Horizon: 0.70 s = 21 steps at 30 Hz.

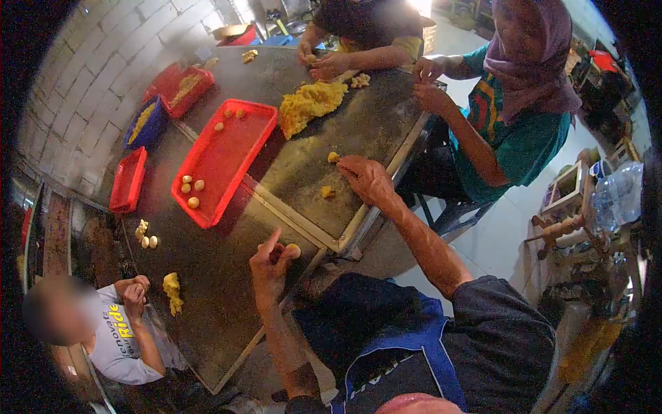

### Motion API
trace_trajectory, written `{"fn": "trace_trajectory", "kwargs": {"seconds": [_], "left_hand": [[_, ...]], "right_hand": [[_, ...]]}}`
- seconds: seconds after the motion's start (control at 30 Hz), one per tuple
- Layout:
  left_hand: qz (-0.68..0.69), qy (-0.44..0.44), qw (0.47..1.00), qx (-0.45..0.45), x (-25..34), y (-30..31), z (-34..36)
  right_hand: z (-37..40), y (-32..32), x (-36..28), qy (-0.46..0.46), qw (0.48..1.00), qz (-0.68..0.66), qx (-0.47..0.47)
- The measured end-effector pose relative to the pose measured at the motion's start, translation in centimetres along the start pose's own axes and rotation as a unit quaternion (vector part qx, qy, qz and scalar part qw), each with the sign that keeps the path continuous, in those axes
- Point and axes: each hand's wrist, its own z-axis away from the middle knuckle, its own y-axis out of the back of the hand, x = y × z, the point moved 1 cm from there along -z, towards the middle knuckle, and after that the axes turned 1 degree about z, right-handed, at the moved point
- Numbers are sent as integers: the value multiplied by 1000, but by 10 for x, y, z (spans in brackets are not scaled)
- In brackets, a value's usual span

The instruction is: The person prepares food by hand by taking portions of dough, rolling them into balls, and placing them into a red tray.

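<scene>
Between the fingers of my left hand (272, 261) is a small round piece of dough (294, 251), with the index finger stretched out. My right hand (367, 181) reaches over the table, its fingertips pinching a small yellow lump (334, 157). Just below that hand, another yellow lump (328, 192) lies on the tabletop. A large mound of yellow dough (310, 107) rests further back. Left of it, a red tray (231, 162) holds several small round balls near its two ends.
A person in a grey shirt (127, 338) sits at the lower left near a yellow lump (172, 293). Two people, one in a teal shirt (510, 165), work across and to the right. A blue bowl (146, 123) and more red trays (128, 181) stand at the left.
</scene>
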Motion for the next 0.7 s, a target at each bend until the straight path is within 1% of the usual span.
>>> {"fn": "trace_trajectory", "kwargs": {"seconds": [0.07, 0.1, 0.17, 0.2, 0.23, 0.27, 0.3, 0.33, 0.37, 0.4, 0.43, 0.47, 0.5, 0.57, 0.6, 0.63, 0.67, 0.7], "left_hand": [[-65, -91, 993, -23, -10, 0, -5], [-66, -92, 993, -24, -15, 1, -6], [-140, -99, 985, -13, -5, 0, -5], [-144, -95, 985, -15, 1, -2, 3], [-108, -96, 989, 33, 14, -8, 9], [-73, -95, 990, 79, 20, -10, 12], [-75, -97, 989, 79, 19, -7, 9], [-1, -42, 999, 31, 13, -2, 7], [74, 11, 997, -15, 7, 1, 2], [72, 10, 997, -13, -1, 3, 0], [12, -74, 997, -25, -9, 3, -4], [-49, -156, 986, -37, -7, 3, -5], [-50, -158, 986, -35, -4, 5, -5], [-182, -144, 971, -55, 18, 7, -6], [-182, -142, 972, -53, 25, 10, -12], [-219, -62, 970, -87, 29, 13, -21], [-253, 19, 960, -122, 32, 13, -29], [-250, 20, 961, -119, 27, 3, -38]], "right_hand": [[1, -2, 3, 1, 1000, -2, -1], [1, -2, 5, 0, 1000, -3, -2], [0, -3, 8, -2, 1000, 3, 1], [3, -5, 9, -6, 1000, 6, 1], [1, -2, 5, -4, 1000, 5, 3], [0, 1, 0, -23, 1000, 8, -10], [-1, 3, -3, -42, 999, 11, -22], [1, 1, -2, -43, 999, 8, -21], [1, 0, 1, -21, 1000, 5, -13], [2, -1, 4, 1, 1000, 2, -5], [1, -3, 7, 3, 1000, 0, -5], [2, -5, 8, -6, 1000, 6, -10], [1, -6, 10, -13, 1000, 12, -14], [0, -2, 5, -14, 999, 23, -23], [0, 0, 2, -16, 999, 34, -31], [1, -3, 6, -14, 999, 34, -33], [2, -7, 13, 9, 1000, 21, -20], [3, -10, 19, 32, 999, 8, -6]]}}
